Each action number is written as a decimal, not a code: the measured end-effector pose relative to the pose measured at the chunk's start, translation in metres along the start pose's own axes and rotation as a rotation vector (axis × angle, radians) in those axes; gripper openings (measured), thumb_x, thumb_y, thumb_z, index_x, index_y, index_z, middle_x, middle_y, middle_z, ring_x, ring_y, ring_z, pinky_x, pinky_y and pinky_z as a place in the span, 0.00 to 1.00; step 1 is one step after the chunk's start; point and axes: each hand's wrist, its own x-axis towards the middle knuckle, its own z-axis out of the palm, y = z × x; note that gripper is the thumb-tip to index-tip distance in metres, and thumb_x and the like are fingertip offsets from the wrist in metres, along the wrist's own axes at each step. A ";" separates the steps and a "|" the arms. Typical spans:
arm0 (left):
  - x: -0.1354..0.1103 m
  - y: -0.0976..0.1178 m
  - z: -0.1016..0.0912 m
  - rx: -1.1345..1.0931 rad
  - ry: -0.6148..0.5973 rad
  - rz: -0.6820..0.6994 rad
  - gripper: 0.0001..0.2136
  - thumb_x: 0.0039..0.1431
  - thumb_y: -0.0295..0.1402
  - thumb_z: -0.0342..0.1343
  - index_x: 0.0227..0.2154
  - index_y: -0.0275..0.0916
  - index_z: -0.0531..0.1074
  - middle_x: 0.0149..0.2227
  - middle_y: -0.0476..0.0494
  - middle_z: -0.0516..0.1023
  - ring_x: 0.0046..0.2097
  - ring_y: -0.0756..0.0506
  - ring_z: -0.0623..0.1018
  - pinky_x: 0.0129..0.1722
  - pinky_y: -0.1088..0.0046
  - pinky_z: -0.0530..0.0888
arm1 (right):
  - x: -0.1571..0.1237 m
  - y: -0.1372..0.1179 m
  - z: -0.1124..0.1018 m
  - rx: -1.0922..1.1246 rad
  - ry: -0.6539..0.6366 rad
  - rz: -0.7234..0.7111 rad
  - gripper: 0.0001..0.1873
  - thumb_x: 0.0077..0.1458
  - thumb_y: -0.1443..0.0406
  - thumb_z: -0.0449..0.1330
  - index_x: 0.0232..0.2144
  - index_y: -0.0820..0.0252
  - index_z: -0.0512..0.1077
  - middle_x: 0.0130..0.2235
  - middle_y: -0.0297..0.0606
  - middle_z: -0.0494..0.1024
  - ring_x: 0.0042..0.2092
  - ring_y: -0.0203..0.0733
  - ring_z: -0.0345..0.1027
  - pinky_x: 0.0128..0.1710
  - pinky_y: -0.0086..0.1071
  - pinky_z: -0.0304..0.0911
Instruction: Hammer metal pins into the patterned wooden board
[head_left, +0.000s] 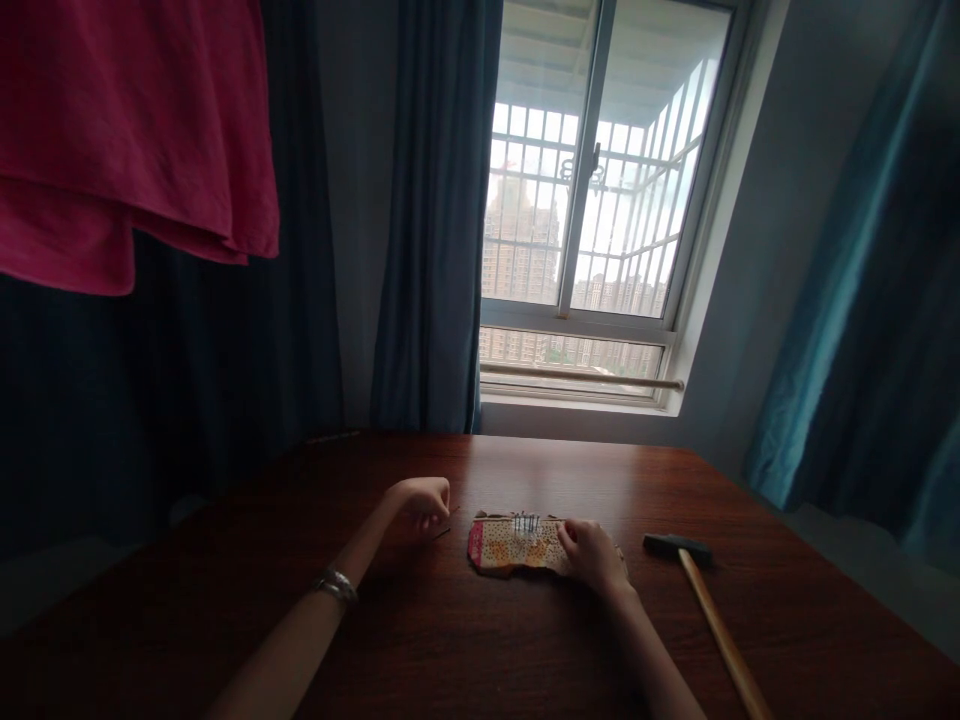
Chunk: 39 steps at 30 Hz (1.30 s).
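My left hand [421, 502] is held over the table, left of a patterned board, its fingers curled closed. Thin dark nails [442, 533] poke out by its fingertips; how many it holds is hidden. The ragged-edged board [504, 548] lies flat, dotted all over, with a red strip at its left end. Several nails [526, 523] stand upright in a row near its far edge. My right hand [592, 552] is over the board's right end, with thumb and fingers pinched together. Whatever may be between those fingertips is too small to tell.
A hammer [694, 570] with a dark head and wooden handle lies right of my right hand. Everything rests on a glossy brown wooden table [420, 640]. Behind it are a barred window [585, 250] and blue curtains [439, 220]. Pink cloth [135, 130] hangs at upper left.
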 end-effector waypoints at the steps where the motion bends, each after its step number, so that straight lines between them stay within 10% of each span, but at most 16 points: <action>1: -0.001 0.004 -0.001 -0.018 -0.004 0.031 0.05 0.36 0.29 0.55 0.15 0.33 0.66 0.15 0.46 0.69 0.18 0.46 0.71 0.16 0.72 0.69 | 0.000 -0.003 -0.002 0.017 0.019 -0.013 0.19 0.56 0.56 0.47 0.20 0.56 0.69 0.23 0.38 0.74 0.25 0.37 0.66 0.24 0.29 0.46; 10: -0.012 0.056 0.015 -0.252 -0.028 0.387 0.06 0.42 0.31 0.55 0.23 0.33 0.69 0.19 0.49 0.70 0.21 0.50 0.72 0.20 0.77 0.68 | -0.003 -0.021 -0.014 0.278 0.119 -0.132 0.17 0.56 0.57 0.47 0.22 0.57 0.67 0.25 0.34 0.69 0.25 0.34 0.61 0.29 0.28 0.53; 16: -0.002 0.093 0.061 -0.487 0.190 0.562 0.11 0.46 0.37 0.57 0.25 0.33 0.68 0.16 0.50 0.69 0.19 0.51 0.71 0.19 0.78 0.68 | -0.002 -0.032 -0.009 0.553 0.084 -0.162 0.13 0.54 0.58 0.51 0.29 0.57 0.73 0.27 0.35 0.72 0.27 0.35 0.64 0.26 0.26 0.57; 23: 0.010 0.111 0.101 -0.626 0.291 0.592 0.15 0.45 0.41 0.58 0.26 0.31 0.69 0.19 0.48 0.71 0.20 0.49 0.74 0.19 0.76 0.70 | -0.004 -0.042 -0.007 0.852 -0.011 -0.101 0.17 0.52 0.55 0.53 0.33 0.61 0.73 0.20 0.33 0.70 0.21 0.34 0.62 0.18 0.25 0.56; 39: 0.004 0.119 0.107 -0.694 0.362 0.563 0.17 0.46 0.44 0.57 0.28 0.31 0.72 0.17 0.48 0.70 0.19 0.50 0.72 0.19 0.76 0.69 | 0.003 -0.032 -0.007 1.074 0.001 0.003 0.19 0.42 0.54 0.62 0.35 0.60 0.75 0.25 0.36 0.75 0.20 0.32 0.61 0.16 0.26 0.55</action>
